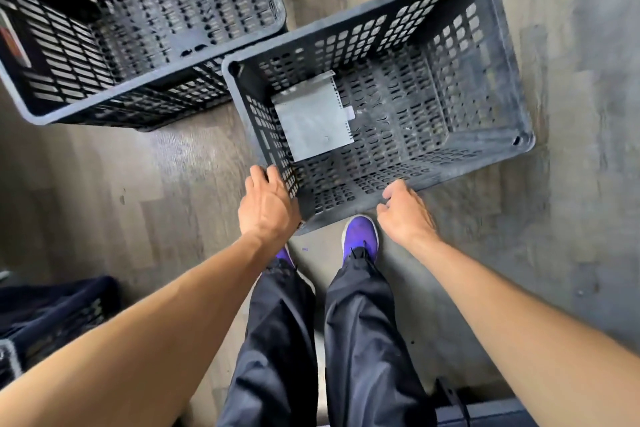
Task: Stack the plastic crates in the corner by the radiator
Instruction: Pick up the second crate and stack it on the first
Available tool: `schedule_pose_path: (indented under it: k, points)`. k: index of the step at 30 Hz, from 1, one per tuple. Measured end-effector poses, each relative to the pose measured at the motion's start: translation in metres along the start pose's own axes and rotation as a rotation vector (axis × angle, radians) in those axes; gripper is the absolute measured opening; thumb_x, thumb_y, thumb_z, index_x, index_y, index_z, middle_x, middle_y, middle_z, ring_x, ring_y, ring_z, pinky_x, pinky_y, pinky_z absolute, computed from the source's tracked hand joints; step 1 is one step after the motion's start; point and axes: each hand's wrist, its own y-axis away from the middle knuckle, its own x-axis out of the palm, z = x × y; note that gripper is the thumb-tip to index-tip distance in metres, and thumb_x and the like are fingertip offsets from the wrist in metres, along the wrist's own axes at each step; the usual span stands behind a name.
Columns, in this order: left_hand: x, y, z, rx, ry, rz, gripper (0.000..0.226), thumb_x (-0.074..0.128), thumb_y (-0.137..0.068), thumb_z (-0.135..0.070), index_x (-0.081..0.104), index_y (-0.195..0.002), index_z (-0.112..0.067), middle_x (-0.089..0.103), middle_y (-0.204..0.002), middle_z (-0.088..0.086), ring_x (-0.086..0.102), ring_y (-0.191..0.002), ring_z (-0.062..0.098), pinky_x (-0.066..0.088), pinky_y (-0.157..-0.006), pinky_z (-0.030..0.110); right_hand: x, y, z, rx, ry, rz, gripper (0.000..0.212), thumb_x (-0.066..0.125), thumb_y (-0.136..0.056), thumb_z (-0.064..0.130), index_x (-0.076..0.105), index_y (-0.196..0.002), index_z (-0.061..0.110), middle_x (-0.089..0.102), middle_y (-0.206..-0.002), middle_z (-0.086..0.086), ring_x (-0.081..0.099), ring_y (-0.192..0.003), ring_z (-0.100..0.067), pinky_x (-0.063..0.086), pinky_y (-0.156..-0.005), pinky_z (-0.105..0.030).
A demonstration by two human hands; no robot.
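A dark grey slatted plastic crate (516, 90) sits at an angle on the floor just ahead of my feet. A flat grey sheet (313, 118) lies inside it, against its left wall. My left hand (266, 208) grips the crate's near left corner, fingers hooked over the rim. My right hand (405, 215) holds the near rim further right, fingers curled around its outer lip. A second, similar crate (156, 88) stands at the upper left. Its corner touches the first crate's far left corner.
The floor is grey wood-look planks. Part of a third dark crate (52, 315) shows at the lower left edge. A dark object (485, 412) lies at the bottom right. My purple shoes (360, 236) stand right at the near crate's corner.
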Motion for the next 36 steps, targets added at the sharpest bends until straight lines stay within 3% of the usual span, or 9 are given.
schedule_pose_path:
  k: [3,13,16,19,22,24,29,32,36]
  points:
    - [0.002,0.002,0.007,0.018,-0.026,-0.012,0.041,0.060,-0.089,-0.022,0.040,-0.123,-0.011,0.040,-0.117,0.010,0.048,-0.111,0.031,0.050,-0.079,0.044,0.006,0.002,0.002,0.018,0.007,-0.035,0.027,0.054,-0.097,0.023,0.050,-0.122,0.015,0.059,-0.130,-0.008,0.056,-0.121,-0.032,0.045,-0.092,-0.038]
    - [0.002,-0.009,0.017,-0.056,0.052,0.000,0.050,0.062,-0.090,-0.037,0.039,-0.123,-0.007,0.056,-0.119,0.014,0.055,-0.111,0.036,0.046,-0.085,0.044,0.003,-0.001,0.011,0.174,0.040,-0.138,0.042,0.053,-0.099,0.030,0.042,-0.129,0.003,0.062,-0.130,-0.019,0.059,-0.121,-0.038,0.046,-0.090,-0.040]
    - [0.003,-0.023,0.018,-0.126,0.049,0.061,0.063,0.056,-0.094,-0.039,0.030,-0.136,0.001,0.063,-0.119,0.022,0.060,-0.109,0.043,0.047,-0.087,0.044,0.003,-0.011,0.007,0.328,-0.142,-0.094,0.052,0.052,-0.098,0.034,0.037,-0.132,-0.002,0.060,-0.133,-0.022,0.057,-0.124,-0.040,0.045,-0.093,-0.040]
    - [0.008,-0.035,0.014,-0.191,0.052,0.110,0.065,0.055,-0.095,-0.032,0.024,-0.141,0.002,0.062,-0.119,0.025,0.059,-0.111,0.045,0.048,-0.093,0.046,0.014,-0.027,0.004,0.455,-0.486,-0.068,0.059,0.055,-0.082,0.042,0.039,-0.120,-0.001,0.070,-0.116,-0.019,0.070,-0.100,-0.039,0.057,-0.087,-0.043]
    - [0.014,-0.042,0.008,-0.325,0.286,0.113,0.036,0.055,-0.087,-0.019,0.034,-0.115,-0.010,0.063,-0.107,0.018,0.062,-0.100,0.041,0.052,-0.089,0.046,0.030,-0.038,0.002,0.527,-0.878,-0.009,0.044,0.058,-0.090,0.025,0.045,-0.120,-0.003,0.069,-0.091,-0.018,0.074,-0.070,-0.032,0.063,-0.058,-0.038]
    - [0.023,-0.048,0.011,-0.407,0.472,0.097,0.031,0.055,-0.082,-0.013,0.037,-0.107,-0.018,0.062,-0.100,0.009,0.064,-0.096,0.035,0.056,-0.088,0.045,0.036,-0.041,0.006,0.544,-1.047,0.056,0.036,0.059,-0.093,0.015,0.049,-0.124,-0.001,0.065,-0.088,-0.014,0.070,-0.064,-0.025,0.057,-0.052,-0.032]
    - [0.033,-0.057,0.010,-0.535,0.932,0.122,0.032,0.062,-0.084,0.002,0.051,-0.099,-0.024,0.066,-0.093,0.000,0.067,-0.098,0.027,0.057,-0.089,0.042,0.048,-0.050,0.010,0.605,-1.335,0.173,0.036,0.061,-0.094,0.003,0.056,-0.129,0.006,0.068,-0.110,-0.015,0.067,-0.079,-0.023,0.052,-0.056,-0.032]
    - [0.038,-0.064,0.011,-0.592,0.950,0.095,0.024,0.059,-0.085,0.003,0.050,-0.082,-0.018,0.069,-0.096,0.006,0.069,-0.098,0.029,0.057,-0.091,0.043,0.050,-0.055,0.009,0.635,-1.379,0.212,0.037,0.061,-0.093,0.003,0.057,-0.130,0.003,0.070,-0.118,-0.017,0.069,-0.090,-0.026,0.052,-0.056,-0.036]
    - [0.033,-0.062,0.010,-0.642,1.023,0.112,0.026,0.053,-0.086,0.008,0.049,-0.078,-0.017,0.067,-0.094,0.007,0.064,-0.083,0.026,0.059,-0.084,0.038,0.047,-0.052,0.008,0.615,-1.368,0.193,0.038,0.056,-0.092,-0.002,0.055,-0.130,0.001,0.069,-0.117,-0.020,0.070,-0.085,-0.028,0.052,-0.054,-0.039]
